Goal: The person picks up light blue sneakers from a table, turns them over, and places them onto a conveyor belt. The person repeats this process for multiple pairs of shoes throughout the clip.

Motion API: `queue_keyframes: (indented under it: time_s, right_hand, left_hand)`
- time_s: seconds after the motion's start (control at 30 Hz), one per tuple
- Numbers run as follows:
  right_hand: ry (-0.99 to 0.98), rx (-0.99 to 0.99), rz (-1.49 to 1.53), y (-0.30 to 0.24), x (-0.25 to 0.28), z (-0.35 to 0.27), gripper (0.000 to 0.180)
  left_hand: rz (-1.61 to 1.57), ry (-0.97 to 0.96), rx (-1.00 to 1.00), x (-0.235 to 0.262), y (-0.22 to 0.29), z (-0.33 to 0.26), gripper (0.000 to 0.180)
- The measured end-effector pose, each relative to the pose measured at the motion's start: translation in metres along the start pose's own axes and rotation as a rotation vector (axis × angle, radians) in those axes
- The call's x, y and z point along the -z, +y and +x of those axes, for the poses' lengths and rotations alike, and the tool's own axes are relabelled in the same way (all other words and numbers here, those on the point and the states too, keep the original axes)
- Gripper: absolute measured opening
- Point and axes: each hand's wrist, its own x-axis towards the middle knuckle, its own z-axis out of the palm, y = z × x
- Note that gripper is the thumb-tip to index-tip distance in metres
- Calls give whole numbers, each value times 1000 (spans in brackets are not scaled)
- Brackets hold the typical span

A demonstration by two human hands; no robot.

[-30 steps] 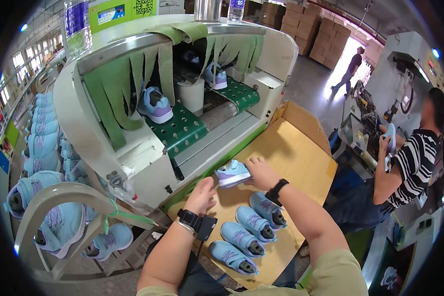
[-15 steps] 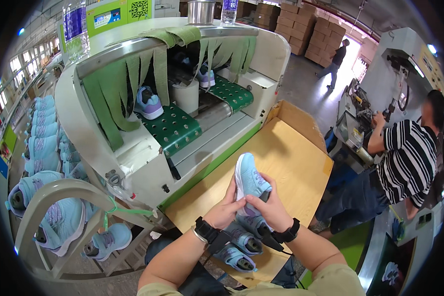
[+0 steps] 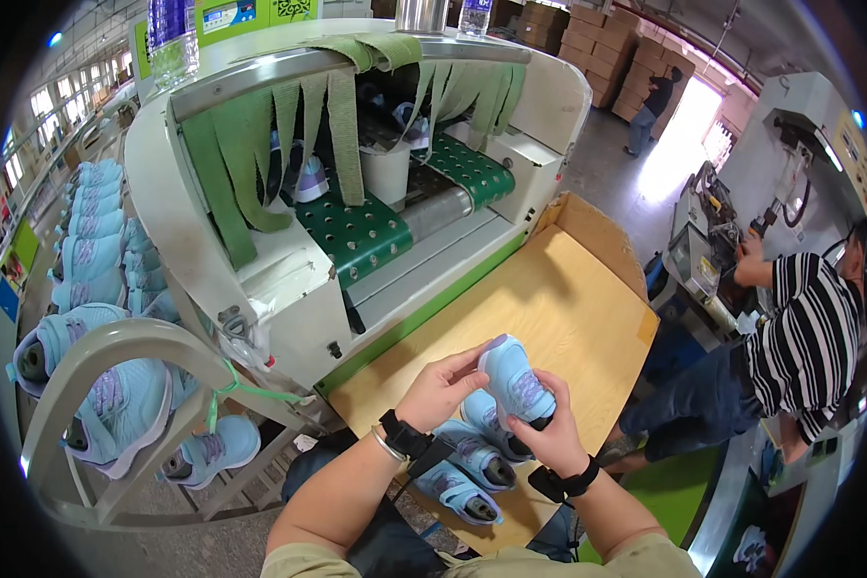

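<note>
A light-blue sneaker (image 3: 515,376) with lilac laces is held toe-up over the wooden board. My right hand (image 3: 554,435) grips it around the heel. At the toe and sole edge, the fingers and thumb of my left hand (image 3: 443,387) reach around its left side; the fingertips are partly hidden. Below my hands, several similar sneakers lie on the board, among them one sneaker (image 3: 458,493) nearest me and another sneaker (image 3: 480,455) beside it.
A white machine (image 3: 303,308) with green strip curtains (image 3: 226,164) and a perforated green belt (image 3: 352,236) stands ahead; sneakers sit inside. The wooden board (image 3: 559,299) lies before it. At left is a metal rack (image 3: 135,337) full of sneakers. A co-worker (image 3: 804,328) operates equipment at right.
The sneaker has shifted slightly right and turned. My left hand has slid up toward its toe, while my right hand stays at the heel. The sneaker on the left belt has moved inward behind the strips.
</note>
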Motion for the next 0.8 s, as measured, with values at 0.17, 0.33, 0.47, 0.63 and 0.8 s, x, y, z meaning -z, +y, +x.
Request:
queue_keyframes:
  time_s: [0.17,0.33,0.47,0.63,0.8]
  right_hand:
    - [1,92,-66,6,2,-1,72]
    - [-2,275,-425,5,22,4,67]
    - [210,-155,-306,21,55,15,61]
    - [194,-285,-311,92,97,13,65]
    - [-149,-416,-317,124,113,19,57]
  left_hand:
    - [-10,-7,26,2,-3,0,51]
    - [43,-14,47,8,-17,0,54]
    - [58,60,67,7,-19,-6,57]
    - [114,131,179,17,-21,0,53]
    - [235,261,328,22,-28,0,44]
